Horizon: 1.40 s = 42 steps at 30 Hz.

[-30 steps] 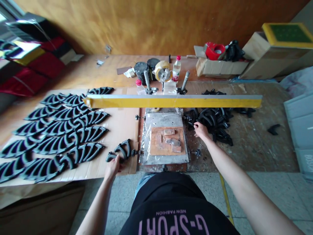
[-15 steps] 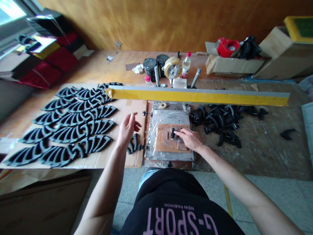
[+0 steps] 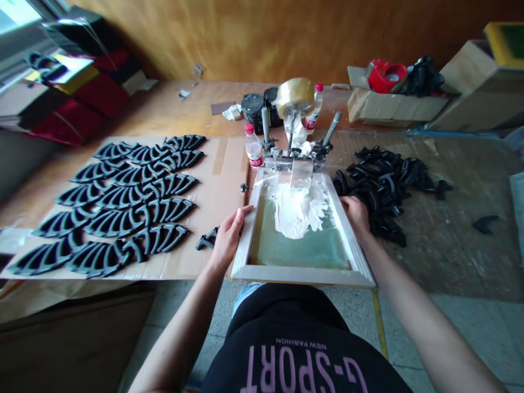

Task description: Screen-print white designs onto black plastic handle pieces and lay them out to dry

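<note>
Centrally, the frame: pale and rectangular [image 3: 303,274], at the near edge of the tabletop [image 3: 450,240], its far end at the metal clamps [image 3: 292,162]; whether it lies flat or slightly tilted, I cannot tell.
Mesh: greenish [image 3: 297,254], with white paste [image 3: 292,218] smeared thick and ragged over its far half; the near part looks smoother.
Left hand: closed on the left rail [image 3: 231,234], thumb on top.
Right hand: closed on the right rail [image 3: 357,214], some fingers hidden.
Paste risk: a jolt or steep tilt could make the thick patch slide or drip, I judge.
Grip risk: uneven pressure from the two hands could twist the frame against its clamps.
Right-side risk: the pile of black parts [image 3: 380,185] sits just beside the right hand, so a sideways knock could scatter it.
Left side: more black parts [image 3: 98,229] in rows on cardboard [image 3: 221,191].
Behind: a tape roll [image 3: 295,97] above the clamps, and a red-capped bottle [image 3: 254,147] near the frame's far left corner.
</note>
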{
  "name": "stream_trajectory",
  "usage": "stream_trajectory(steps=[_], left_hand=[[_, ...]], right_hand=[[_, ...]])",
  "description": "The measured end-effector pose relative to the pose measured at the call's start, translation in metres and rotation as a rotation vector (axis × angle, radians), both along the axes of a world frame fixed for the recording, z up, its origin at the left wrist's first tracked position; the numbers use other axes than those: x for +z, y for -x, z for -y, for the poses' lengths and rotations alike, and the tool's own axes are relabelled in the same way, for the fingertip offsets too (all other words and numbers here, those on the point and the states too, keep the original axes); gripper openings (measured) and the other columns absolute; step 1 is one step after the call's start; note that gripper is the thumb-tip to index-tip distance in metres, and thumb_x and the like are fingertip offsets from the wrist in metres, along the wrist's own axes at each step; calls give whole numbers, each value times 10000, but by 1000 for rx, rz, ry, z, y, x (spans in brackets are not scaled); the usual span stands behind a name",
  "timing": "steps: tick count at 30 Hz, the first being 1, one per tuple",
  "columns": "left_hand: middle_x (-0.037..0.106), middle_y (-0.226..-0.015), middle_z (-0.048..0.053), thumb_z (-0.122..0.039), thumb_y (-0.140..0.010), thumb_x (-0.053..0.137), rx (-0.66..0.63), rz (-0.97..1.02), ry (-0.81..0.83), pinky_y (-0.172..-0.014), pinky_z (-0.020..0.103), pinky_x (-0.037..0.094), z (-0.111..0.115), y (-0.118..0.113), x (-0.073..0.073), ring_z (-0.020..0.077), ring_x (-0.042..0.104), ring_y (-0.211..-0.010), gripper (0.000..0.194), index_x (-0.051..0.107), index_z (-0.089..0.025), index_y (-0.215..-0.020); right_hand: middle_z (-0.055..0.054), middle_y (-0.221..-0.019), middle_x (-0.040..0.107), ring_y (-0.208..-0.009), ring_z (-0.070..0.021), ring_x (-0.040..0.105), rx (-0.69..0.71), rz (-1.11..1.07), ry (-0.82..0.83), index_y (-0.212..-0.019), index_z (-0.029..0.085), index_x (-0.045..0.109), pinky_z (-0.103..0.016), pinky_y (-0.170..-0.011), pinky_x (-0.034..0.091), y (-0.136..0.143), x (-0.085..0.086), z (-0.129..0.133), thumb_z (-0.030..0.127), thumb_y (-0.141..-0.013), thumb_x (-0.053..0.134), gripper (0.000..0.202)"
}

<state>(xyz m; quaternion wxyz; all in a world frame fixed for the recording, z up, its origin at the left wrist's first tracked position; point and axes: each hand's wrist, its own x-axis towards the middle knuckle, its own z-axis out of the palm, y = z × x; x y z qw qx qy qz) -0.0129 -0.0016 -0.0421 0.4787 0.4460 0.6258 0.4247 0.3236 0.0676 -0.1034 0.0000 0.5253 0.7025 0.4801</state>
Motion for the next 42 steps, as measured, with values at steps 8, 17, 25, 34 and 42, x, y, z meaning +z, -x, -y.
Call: stream_trajectory(steps=[8, 17, 25, 34, 42], left_hand=[[647, -827, 19, -522, -829, 568, -30, -102, 117, -608, 234, 462, 7, 0, -93, 146, 595, -693, 686, 405, -245, -1435], [671, -878, 27, -517, -842, 557, -48, -111, 136, -648, 248, 481, 5, 3, -98, 156, 607, -738, 642, 438, -246, -1412], [678, -871, 42, -527, -822, 577, -25, -85, 152, -615, 252, 482, 5, 1, -95, 166, 618, -729, 651, 468, -220, -1385], [678, -838, 13, -506, -797, 632, -16, 79, 168, -609, 231, 476, 6, 0, -52, 154, 625, -712, 688, 432, -249, -1402], [641, -798, 8, -600, -872, 474, 54, 297, -189, -566, 219, 453, -28, -12, 35, 104, 562, -620, 463, 654, -189, -986]], right_hand=[[-122, -1090, 620, -1003, -266, 565, 259, -858, 757, -1097, 159, 603, -372, -853, 463, 86, 41, -33, 264, -819, 660, 303], [-42, -865, 661, -813, -182, 585, 708, -538, 1090, -868, 173, 632, -267, -657, 386, 75, 32, 35, 67, -802, 527, 163], [-77, -922, 665, -831, -198, 592, 682, -587, 899, -958, 150, 642, -287, -664, 400, 84, 16, 45, 60, -801, 534, 210], [-31, -1072, 688, -871, -201, 643, 404, -953, 752, -1266, 275, 556, -303, -718, 475, 85, 60, -23, 314, -833, 676, 451], [-119, -853, 680, -777, -206, 620, 69, -1186, 560, -1038, 131, 640, -338, -726, 451, -8, 66, -56, 382, -965, 397, 357]])
